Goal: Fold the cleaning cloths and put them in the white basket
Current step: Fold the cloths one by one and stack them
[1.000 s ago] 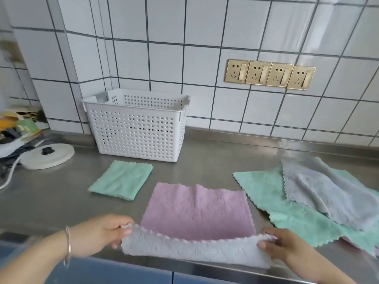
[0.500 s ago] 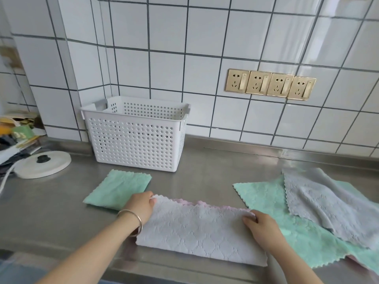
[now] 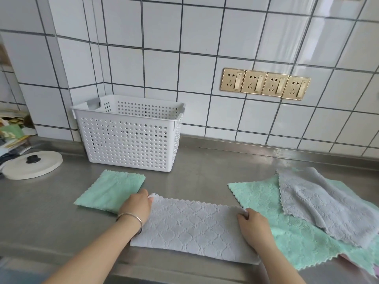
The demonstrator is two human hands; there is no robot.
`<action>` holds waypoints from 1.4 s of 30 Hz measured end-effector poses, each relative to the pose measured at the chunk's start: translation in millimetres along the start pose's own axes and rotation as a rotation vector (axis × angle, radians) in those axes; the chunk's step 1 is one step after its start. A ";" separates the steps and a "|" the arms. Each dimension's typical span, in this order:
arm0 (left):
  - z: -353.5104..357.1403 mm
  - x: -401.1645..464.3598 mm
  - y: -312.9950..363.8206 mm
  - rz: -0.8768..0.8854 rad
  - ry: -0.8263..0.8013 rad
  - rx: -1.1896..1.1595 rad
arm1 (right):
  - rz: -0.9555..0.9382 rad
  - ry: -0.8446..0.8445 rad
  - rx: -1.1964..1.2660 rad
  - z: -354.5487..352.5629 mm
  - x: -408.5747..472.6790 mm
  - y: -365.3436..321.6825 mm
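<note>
A cloth, pink on one side and grey on the other, lies folded in half on the steel counter, grey side up. My left hand pinches its far left corner. My right hand pinches its far right corner. A folded green cloth lies just left of my left hand. The white perforated basket stands behind it against the tiled wall. On the right, an unfolded green cloth lies spread out with a grey cloth on top.
A white round lid with a black knob lies at the far left, with a pile of papers and packets behind it. Gold wall sockets sit above the counter. The counter's front edge is right below my forearms.
Both hands carried the near edge of the pink-and-grey cloth up and over to its far edge, folding it in half with the grey side up. The camera tilted up slightly.
</note>
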State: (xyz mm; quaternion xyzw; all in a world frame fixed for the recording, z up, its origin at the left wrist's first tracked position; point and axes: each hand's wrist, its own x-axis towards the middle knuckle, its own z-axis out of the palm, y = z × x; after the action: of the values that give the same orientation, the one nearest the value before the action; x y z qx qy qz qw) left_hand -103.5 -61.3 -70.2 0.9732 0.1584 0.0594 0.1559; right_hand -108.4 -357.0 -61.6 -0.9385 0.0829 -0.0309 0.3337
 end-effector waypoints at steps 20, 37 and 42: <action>-0.6 -39.9 60.7 0.547 -0.324 0.123 | 0.139 0.017 -0.067 -10.9 -29.0 -6.7; 19.1 -59.0 63.2 0.533 -0.434 0.236 | 0.245 -0.082 -0.074 -10.4 -46.9 -6.2; 5.5 -62.1 83.6 0.444 -0.353 -0.067 | 0.097 0.112 -0.003 -7.1 -61.0 -25.0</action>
State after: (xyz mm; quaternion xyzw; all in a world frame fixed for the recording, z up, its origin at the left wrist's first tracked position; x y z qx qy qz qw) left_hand -136.9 -158.5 -52.6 0.9737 -0.0904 -0.0728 0.1961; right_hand -165.8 -331.6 -40.5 -0.9307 0.1469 -0.0672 0.3281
